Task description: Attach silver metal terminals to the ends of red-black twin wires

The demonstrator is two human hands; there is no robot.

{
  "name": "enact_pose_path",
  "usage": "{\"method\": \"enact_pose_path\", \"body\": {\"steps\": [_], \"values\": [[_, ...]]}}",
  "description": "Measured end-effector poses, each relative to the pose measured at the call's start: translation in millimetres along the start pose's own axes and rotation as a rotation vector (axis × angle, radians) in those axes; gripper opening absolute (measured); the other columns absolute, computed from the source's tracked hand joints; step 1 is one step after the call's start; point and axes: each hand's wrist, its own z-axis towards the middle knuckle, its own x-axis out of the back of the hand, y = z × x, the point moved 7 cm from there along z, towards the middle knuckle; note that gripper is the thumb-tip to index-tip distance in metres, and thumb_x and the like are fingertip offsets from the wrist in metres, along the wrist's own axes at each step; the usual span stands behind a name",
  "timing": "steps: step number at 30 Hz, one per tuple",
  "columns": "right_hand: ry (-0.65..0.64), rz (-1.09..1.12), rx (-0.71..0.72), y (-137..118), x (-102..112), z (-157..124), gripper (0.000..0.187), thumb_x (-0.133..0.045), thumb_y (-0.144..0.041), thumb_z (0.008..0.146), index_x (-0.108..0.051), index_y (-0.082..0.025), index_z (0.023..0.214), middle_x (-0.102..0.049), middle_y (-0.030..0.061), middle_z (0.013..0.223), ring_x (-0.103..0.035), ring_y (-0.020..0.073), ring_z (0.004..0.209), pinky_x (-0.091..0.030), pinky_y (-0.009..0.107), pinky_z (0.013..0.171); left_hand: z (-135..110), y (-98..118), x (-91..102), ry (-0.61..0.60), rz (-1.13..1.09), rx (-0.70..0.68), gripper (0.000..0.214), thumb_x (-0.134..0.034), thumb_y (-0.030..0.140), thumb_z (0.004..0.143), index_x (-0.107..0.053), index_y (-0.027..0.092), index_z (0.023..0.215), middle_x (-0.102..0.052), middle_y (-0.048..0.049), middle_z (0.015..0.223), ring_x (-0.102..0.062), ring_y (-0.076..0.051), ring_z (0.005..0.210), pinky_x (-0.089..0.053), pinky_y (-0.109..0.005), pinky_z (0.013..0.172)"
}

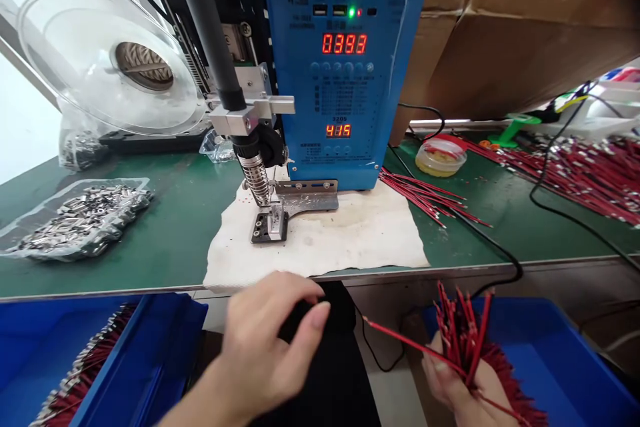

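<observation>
My left hand [275, 340] is in front of the bench edge, with its thumb and index finger curved towards each other and a small gap between the tips. Nothing shows in that gap; its other fingers are mostly hidden. At the lower right, my right hand [453, 380] is closed around a bundle of red wires [463, 333]. One single red wire [400, 339] sticks out of this hand to the left, its tip pointing towards my left hand. Beyond both hands stands a crimping machine [345, 93] with a blue panel and lit red digits; its small metal die [275, 221] sits over a stained white cloth [350, 240].
A clear tray [75, 220] of metal terminals lies on the green bench [185, 213]. Blue bins stand below, the left bin [175, 347] holding red wires with metal ends. More red wires [575, 170], a round tub [440, 155] and a black cable [543, 180] are at right.
</observation>
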Motion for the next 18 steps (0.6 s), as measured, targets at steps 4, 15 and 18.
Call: {"method": "enact_pose_path", "body": {"steps": [4,15,18], "values": [[-0.135,0.082,0.2,-85.0,-35.4,21.5,0.051,-0.066,-0.069,0.089,-0.072,-0.019,0.084,-0.068,0.0077,0.071,-0.069,0.0252,0.073,-0.062,0.033,0.067,3.3,10.9,-26.1,0.013,-0.425,0.265,0.049,-0.052,0.057,0.101,-0.071,0.016,0.12,-0.078,-0.0067,0.077,-0.056,-0.011,0.046,-0.047,-0.025,0.04],[-0.288,-0.227,0.694,-247.6,-53.0,64.4,0.018,-0.058,-0.035,0.103,-0.071,-0.023,0.109,-0.072,0.0016,0.096,-0.067,0.0215,0.096,-0.053,0.028,0.087,97.3,-4.8,3.4,0.349,-0.432,0.269,0.026,-0.05,0.032,0.108,-0.071,0.018,0.113,-0.078,-0.0018,0.093,-0.066,-0.01,0.063,-0.058,-0.022,0.054],[-0.263,-0.234,0.776,-263.2,-62.1,80.8,0.02,-0.062,-0.038,0.101,-0.068,-0.021,0.094,-0.07,0.0033,0.091,-0.064,0.0236,0.1,-0.05,0.032,0.091,102.2,-11.3,-2.5,0.321,-0.49,0.311,0.036,-0.047,0.041,0.108,-0.069,0.024,0.131,-0.078,-0.0027,0.104,-0.076,-0.018,0.088,-0.065,-0.029,0.073]]}}
